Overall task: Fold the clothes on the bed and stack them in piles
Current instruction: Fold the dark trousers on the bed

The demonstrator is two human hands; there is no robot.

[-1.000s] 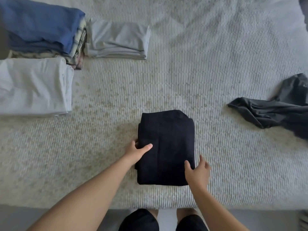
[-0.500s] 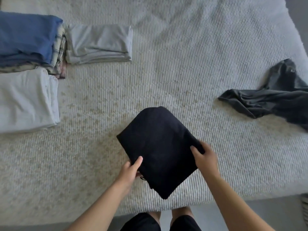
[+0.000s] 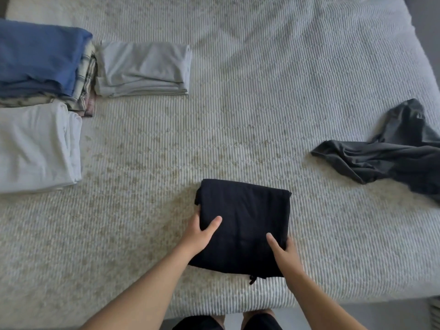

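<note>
1. Head view: a folded black garment (image 3: 245, 225), a flat and almost square bundle of dark cloth, is near the front edge of the bed with a white ribbed cover (image 3: 238, 115), about in the middle of its width.
2. The left hand (image 3: 198, 236) grips the left edge of the black garment: the thumb lies on top of the cloth, and the other fingers go under the edge, where they are hidden.
3. The right hand (image 3: 284, 254) grips the right front corner of the same garment, with the thumb on top and the fingers curled around the side.
4. Whether the garment rests on the cover or is lifted a little, I cannot tell.
5. At the far left there is a pile with a folded blue cloth (image 3: 40, 58) on top and a checked cloth under it.
6. Just beside this pile, to the right, lies a folded light grey cloth (image 3: 142, 67).
7. In front of the blue pile, at the left edge, lies a folded white cloth (image 3: 38, 146); it touches the pile.
8. On the right side, well apart from the hands, a crumpled dark grey garment (image 3: 390, 153) lies unfolded.
9. At the bottom, the person's legs in dark shorts (image 3: 197, 323) show in front of the bed.
</note>
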